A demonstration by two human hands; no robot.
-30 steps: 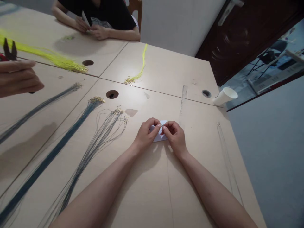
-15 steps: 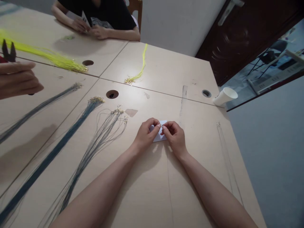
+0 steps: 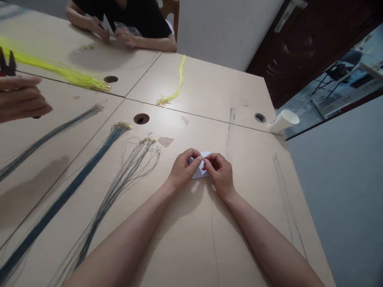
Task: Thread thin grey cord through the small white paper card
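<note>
**Both hands pinched over white card at table centre**

Beige worktable (image 3: 185, 239), several panels butted together, fills the view; grey wall and dark door behind.

White card (image 3: 200, 170) lies flat on the table, centre, directly under the person's fingertips. Left hand (image 3: 183, 169) and right hand (image 3: 220, 171) meet above it, thumbs and forefingers pinched together on something tiny at the point where they touch; the item itself is too small to make out. Remaining fingers curled in. Both hands partly cover the card. A thin cord (image 3: 213, 231) runs from beneath the hands toward the person along the tabletop, between the forearms.

Outward from there:
- Thin grey cords (image 3: 119, 187) fanned out just left of the left hand, gold-coloured ends near a cable hole (image 3: 141, 118).
- Blue cord bundle (image 3: 62, 199) further left, then another dark bundle (image 3: 44, 139) beyond it.
- Clear ruler (image 3: 231, 125) behind the right hand, lying across a panel seam.
- White paper cup (image 3: 283, 120) tipped on its side at the far right edge.
- Two thin cords (image 3: 287, 203) along the right edge.
- Yellow cord strand (image 3: 176, 85) on the far panel; bigger yellow bundle (image 3: 60, 71) far left.

Another person's hand (image 3: 20, 97) enters at the left edge, with dark pliers (image 3: 7, 65) just behind it. A third person in a black top (image 3: 140, 16) sits at the far end, hands together on the table.
</note>
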